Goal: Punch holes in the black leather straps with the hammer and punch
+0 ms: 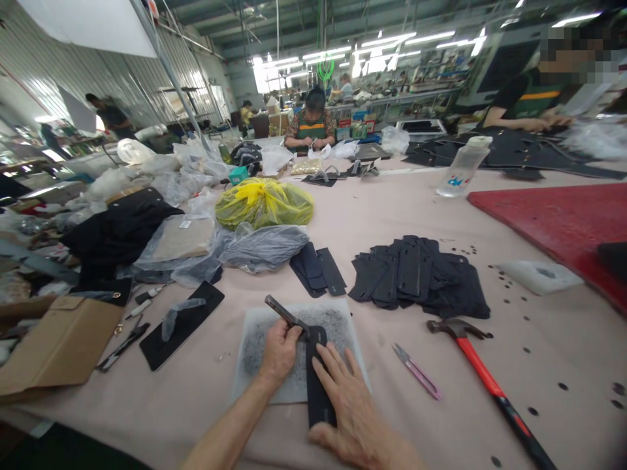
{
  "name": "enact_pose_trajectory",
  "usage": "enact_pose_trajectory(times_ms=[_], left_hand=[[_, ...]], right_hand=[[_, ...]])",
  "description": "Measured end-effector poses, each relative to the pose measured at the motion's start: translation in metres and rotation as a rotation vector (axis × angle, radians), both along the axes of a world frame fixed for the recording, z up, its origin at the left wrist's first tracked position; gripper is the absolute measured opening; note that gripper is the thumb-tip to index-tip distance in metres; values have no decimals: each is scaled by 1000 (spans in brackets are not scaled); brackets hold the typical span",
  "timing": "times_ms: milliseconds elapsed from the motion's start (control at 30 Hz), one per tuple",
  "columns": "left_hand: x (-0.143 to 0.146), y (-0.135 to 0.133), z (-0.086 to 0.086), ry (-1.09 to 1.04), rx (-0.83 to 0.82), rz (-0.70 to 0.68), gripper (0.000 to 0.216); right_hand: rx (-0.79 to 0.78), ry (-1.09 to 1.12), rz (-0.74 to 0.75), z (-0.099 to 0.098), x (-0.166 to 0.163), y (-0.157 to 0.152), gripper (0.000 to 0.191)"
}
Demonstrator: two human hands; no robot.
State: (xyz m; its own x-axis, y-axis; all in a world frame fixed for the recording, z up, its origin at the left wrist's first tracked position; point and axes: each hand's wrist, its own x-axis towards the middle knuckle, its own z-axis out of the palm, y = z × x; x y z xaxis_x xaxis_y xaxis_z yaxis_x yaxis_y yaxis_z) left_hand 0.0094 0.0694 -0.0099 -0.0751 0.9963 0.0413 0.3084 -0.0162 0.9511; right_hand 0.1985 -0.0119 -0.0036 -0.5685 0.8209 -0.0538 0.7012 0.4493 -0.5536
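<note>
My left hand (280, 351) is closed around a metal hand punch (285, 310), a slim rod held at a tilt. Its lower tip is at the upper end of a dark, strip-shaped piece (317, 385) with small slots. My right hand (350, 398) lies flat over that piece, fingers spread, pressing it down. Beneath is a pale square board (257, 385) covered in dark punch marks; the lower end of the strip reaches past its near edge. To the right lie pink-handled thread snips (418, 373) and a claw hammer (482, 365) with a red and black handle.
A pile of similar dark pieces (416, 274) sits beyond the snips. Behind the board are a grey plastic bag (264, 248) and a yellow bag (264, 203). An open cardboard box (53, 346) stands left; a red board (563, 215) and clear bottle (463, 168) are right. Co-workers sit across.
</note>
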Motion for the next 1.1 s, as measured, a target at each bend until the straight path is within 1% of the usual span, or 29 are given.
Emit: enact_pose_trajectory(times_ms=[67, 133, 167, 200, 267, 300, 367, 433, 533, 633, 733, 900, 1000, 1100], left_hand=[[-2, -11, -2, 19, 10, -8, 18], [-3, -19, -3, 23, 21, -26, 19], [-4, -21, -4, 26, 29, -37, 20], [-4, -22, -4, 32, 39, -49, 20], [-4, -22, -4, 55, 55, -80, 20], [-4, -22, -4, 69, 65, -95, 21], [-5, -21, -4, 92, 80, -124, 21], [-5, -20, -6, 97, 90, -131, 21], [-6, -20, -11, 105, 93, -121, 21], [-7, -21, -17, 125, 97, -115, 22], [-7, -23, -20, 131, 100, -118, 22], [-7, -23, -20, 175, 95, -102, 21], [-7, -22, -20, 180, 102, -99, 20], [-6, -22, -21, 191, 112, -95, 21]], right_hand=[[-27, -15, 26, 0, 5, -3, 109], [-20, -11, 24, -1, 8, -6, 105], [1, 0, -1, -1, 9, -6, 97], [34, 17, -43, -1, 10, -4, 84], [106, 47, -168, 2, 7, 3, 54], [133, 55, -243, 4, 5, 9, 43], [137, 49, -366, 8, -1, 24, 31], [108, 28, -439, 11, -9, 39, 25], [79, -4, -481, 10, -20, 58, 19], [68, -41, -502, 6, -31, 66, 16], [58, -78, -538, 4, -40, 67, 17], [21, -97, -582, 2, -45, 70, 13], [15, -79, -575, 4, -45, 72, 15], [-10, -23, -534, 8, -42, 64, 16]])
